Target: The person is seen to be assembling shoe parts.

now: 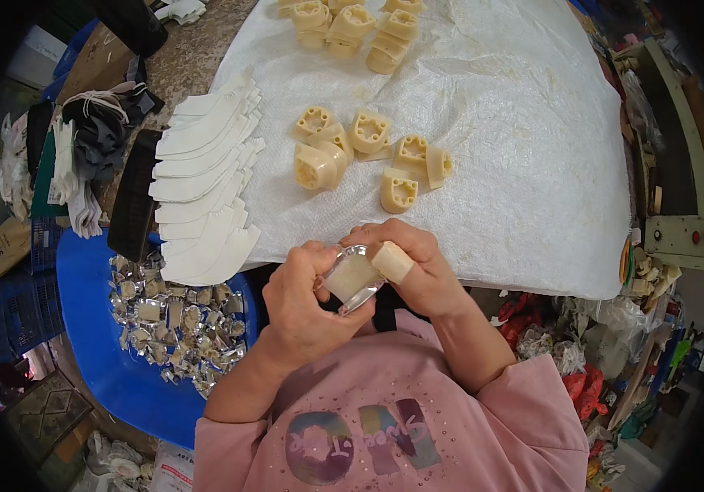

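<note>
A shiny silver-rimmed piece with a dull cream face (351, 276) is held between both hands, just over the near edge of the white-covered table. My left hand (303, 289) closes around its left and lower side. My right hand (419, 271) grips its far right side with bent fingers. A pale cream covering (392, 261) sits at the right thumb; whether it is a wrap or a separate piece I cannot tell. Beyond the hands, several cream moulded heel-shaped blocks (400, 190) with holes in their ends lie on the white sheet (524, 164).
White curved cut pieces (204, 189) lie fanned out on the left. Below them, a blue tub (93, 344) holds many silver-and-cream pieces (176, 320). More cream blocks (352, 23) are at the far end. Dark gloves or cloths (106, 131) lie far left; a metal-framed machine (676, 164) stands right.
</note>
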A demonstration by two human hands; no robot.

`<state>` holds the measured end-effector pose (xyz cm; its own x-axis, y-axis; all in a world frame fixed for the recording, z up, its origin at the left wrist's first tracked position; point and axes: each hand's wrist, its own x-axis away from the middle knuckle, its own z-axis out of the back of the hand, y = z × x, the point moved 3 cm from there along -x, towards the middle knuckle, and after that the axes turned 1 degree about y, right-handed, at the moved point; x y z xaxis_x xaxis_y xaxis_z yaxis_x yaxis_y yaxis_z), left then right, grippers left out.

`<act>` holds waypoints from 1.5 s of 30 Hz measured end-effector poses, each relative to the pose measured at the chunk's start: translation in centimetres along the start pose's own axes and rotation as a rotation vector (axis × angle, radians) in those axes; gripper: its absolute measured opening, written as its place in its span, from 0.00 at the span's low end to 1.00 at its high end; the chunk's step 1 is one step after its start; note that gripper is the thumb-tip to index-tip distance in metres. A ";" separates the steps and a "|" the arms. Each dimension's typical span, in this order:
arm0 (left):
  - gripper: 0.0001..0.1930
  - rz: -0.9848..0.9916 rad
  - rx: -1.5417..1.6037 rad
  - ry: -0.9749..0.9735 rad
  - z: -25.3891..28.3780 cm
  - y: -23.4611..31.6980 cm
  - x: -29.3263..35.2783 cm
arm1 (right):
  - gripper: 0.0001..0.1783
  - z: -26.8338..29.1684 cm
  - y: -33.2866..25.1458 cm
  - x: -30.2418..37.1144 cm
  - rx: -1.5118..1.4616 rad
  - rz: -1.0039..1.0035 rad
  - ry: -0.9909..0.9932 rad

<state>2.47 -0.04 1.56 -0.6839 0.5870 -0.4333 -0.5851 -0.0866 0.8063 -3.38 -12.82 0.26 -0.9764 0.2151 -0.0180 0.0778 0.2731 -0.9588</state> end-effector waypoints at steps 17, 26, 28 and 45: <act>0.25 -0.082 -0.188 0.217 -0.2 -0.1 1.1 | 0.16 -1.7 1.2 0.7 0.295 0.126 0.092; 0.26 0.131 -0.094 0.282 5.0 -3.1 2.5 | 0.17 -3.5 0.3 -2.5 0.393 0.194 -0.091; 0.28 0.163 -0.206 0.430 8.0 -5.4 4.4 | 0.17 -4.8 0.0 -3.8 0.572 0.313 -0.163; 0.32 0.634 0.511 0.560 9.1 -7.6 6.6 | 0.15 -11.2 2.3 -7.9 1.002 0.583 -0.386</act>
<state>6.42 11.83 -3.77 -0.9903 0.0747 0.1174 0.1293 0.1820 0.9748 6.80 -3.44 1.35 -0.8560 -0.2752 -0.4376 0.5007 -0.6517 -0.5697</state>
